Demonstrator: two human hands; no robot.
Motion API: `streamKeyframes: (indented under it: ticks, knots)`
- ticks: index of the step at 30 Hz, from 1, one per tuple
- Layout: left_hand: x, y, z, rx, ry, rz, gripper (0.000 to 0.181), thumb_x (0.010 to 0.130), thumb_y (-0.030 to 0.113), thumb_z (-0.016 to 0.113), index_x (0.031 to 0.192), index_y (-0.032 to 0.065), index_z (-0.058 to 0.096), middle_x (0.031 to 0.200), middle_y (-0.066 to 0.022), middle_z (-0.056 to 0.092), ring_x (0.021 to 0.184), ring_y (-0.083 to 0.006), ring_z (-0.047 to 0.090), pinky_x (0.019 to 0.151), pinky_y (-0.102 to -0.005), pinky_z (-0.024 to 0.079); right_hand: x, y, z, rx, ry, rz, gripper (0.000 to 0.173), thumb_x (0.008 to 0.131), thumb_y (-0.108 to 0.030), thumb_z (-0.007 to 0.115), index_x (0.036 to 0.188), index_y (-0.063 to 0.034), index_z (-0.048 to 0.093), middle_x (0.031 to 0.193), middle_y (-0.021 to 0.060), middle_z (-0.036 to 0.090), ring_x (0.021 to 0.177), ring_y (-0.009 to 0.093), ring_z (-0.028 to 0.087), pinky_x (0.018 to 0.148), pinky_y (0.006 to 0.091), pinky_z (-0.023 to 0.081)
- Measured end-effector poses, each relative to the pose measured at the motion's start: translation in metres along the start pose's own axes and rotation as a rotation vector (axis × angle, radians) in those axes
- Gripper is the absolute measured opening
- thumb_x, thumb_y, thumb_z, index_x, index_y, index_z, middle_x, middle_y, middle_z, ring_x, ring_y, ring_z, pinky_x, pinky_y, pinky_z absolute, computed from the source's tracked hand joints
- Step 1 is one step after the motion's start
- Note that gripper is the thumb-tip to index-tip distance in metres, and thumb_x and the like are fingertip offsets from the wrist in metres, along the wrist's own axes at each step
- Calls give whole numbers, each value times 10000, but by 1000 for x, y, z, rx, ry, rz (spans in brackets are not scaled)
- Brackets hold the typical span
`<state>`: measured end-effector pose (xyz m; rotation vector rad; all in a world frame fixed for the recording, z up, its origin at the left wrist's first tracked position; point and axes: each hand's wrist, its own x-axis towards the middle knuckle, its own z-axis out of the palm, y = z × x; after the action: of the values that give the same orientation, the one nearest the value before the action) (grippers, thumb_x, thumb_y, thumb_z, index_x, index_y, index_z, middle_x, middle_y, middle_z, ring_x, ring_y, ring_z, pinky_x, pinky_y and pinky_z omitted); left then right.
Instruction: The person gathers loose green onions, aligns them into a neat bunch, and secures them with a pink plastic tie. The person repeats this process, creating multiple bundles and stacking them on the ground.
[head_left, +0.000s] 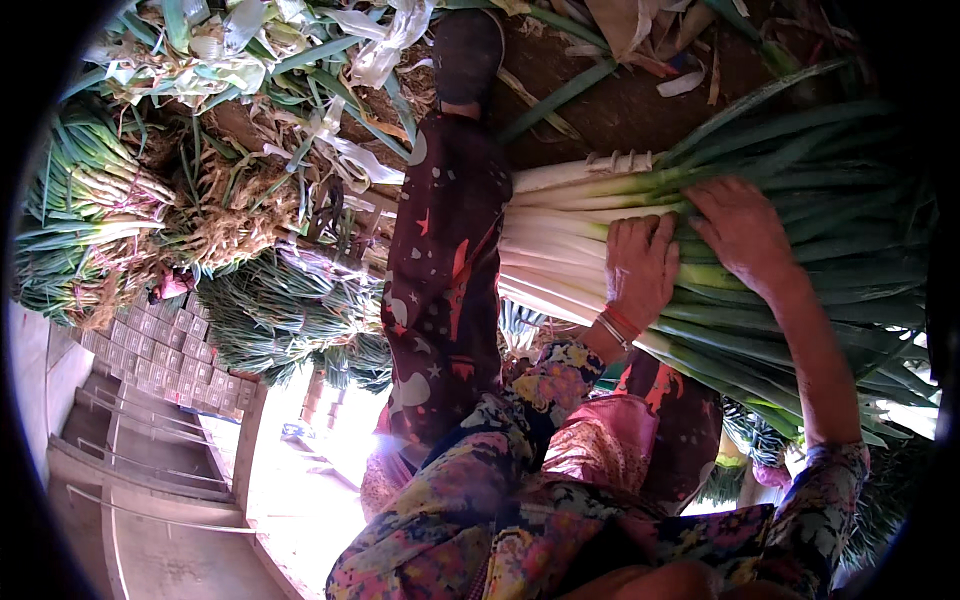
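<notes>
A wide bundle of large green onions (555, 236) lies across in front of me, white stems towards the left and dark green leaves (840, 225) to the right. My left hand (641, 262), with red and pale bands at the wrist, curls its fingers over the stems where white turns green. Just right of it, my right hand (739, 229) lies on the leaf bases with its fingers slightly apart. Its fingertips sit near the bundle's far edge. A pale, notched strip (585, 171) runs along that edge. What lies beneath the bundle is hidden.
My trousered leg (446, 277) stretches left of the bundle, ending in a dark shoe (469, 56). Loose leaves and peelings (225, 56) litter the ground. Tied onion bunches (97, 180) and more onions (292, 315) lie at left, near stacked blocks or boxes (161, 349).
</notes>
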<state>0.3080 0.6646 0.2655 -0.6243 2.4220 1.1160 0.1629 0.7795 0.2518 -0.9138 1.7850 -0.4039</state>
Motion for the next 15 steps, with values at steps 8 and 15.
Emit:
streamKeyframes:
  ticks: [8,15]
  knots:
    - [-13,5,-5,-28,-29,24,412,797,122,523,1190,0,498,1100,-186,479,1029,-356,453,938,-485,334,-38,-19,7,-140,141,41,413,792,-255,616,1153,-64,548,1164,95,540,1155,250,449,1041,435,283]
    - [-10,-4,-9,22,-8,56,437,817,123,505,1233,-9,475,1218,-201,447,1136,-383,413,999,-497,296,-11,-25,17,-201,69,-15,433,856,-279,536,1209,-29,504,1269,87,493,1216,246,401,1061,428,252]
